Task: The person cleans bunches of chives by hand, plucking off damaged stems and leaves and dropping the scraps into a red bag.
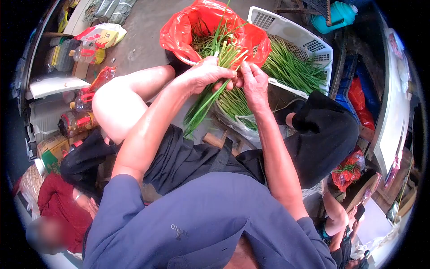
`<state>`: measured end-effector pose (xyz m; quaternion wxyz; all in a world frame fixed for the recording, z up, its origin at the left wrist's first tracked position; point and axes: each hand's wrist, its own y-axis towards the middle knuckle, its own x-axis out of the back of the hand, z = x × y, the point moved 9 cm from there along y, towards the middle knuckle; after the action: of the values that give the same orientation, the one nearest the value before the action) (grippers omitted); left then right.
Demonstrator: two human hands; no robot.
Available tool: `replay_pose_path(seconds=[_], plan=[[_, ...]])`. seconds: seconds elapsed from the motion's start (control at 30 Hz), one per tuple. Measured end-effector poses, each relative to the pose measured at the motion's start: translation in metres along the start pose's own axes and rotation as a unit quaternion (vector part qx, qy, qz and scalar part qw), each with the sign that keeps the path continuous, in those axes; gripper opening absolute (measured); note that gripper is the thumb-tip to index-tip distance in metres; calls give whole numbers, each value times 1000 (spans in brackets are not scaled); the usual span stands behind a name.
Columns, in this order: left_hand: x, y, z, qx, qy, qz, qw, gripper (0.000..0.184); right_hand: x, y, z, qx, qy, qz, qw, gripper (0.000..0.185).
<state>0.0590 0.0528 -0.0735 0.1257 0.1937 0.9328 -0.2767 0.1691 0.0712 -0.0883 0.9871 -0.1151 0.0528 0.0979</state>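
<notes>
A bunch of long green stalks point(203, 107) is gripped in my left hand point(209, 75), pale ends up and leafy ends hanging toward my lap. My right hand point(254, 83) is beside it, thumb and fingers pinched together at the pale ends; what they hold is too small to make out. Just beyond my hands stands a bucket lined with a red plastic bag point(177, 33), with loose stalks and brownish scraps inside. More green stalks lie in the white plastic crate point(329, 58) to the right. Under my right wrist, a clear bag point(251, 130) holds another bundle.
Bottles point(88, 54) and packets line the left side. A person in a dark red top point(56, 197) sits at lower left; another person's arm point(333, 213) shows at lower right. A teal container point(340, 15) stands at upper right. A small red bag point(347, 172) lies right.
</notes>
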Motion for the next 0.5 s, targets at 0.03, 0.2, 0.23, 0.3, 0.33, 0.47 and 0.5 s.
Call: replay_pose_path(seconds=[0.03,0.2,0.23,0.3,0.33,0.47,0.5], plan=[[5,2,4,6,12,-15,1000,13,-1,0,0,0,0,0,1000,25],[14,4,9,22,72,-43,996,12,-5,-1,-5,-15,-31,23,999,25],[12,3,8,18,76,-39,996,12,-5,-1,-5,-15,-31,23,999,25],[11,3,7,15,80,-34,996,12,-6,0,-2,-3,-62,28,998,23],[11,3,6,12,77,-28,997,12,-5,0,-2,-3,-62,28,998,23],[8,1,1,-2,62,-28,998,12,-6,0,1,-2,-47,33,998,23],[8,1,1,-2,61,-28,998,12,-6,0,1,-5,-52,33,998,23]])
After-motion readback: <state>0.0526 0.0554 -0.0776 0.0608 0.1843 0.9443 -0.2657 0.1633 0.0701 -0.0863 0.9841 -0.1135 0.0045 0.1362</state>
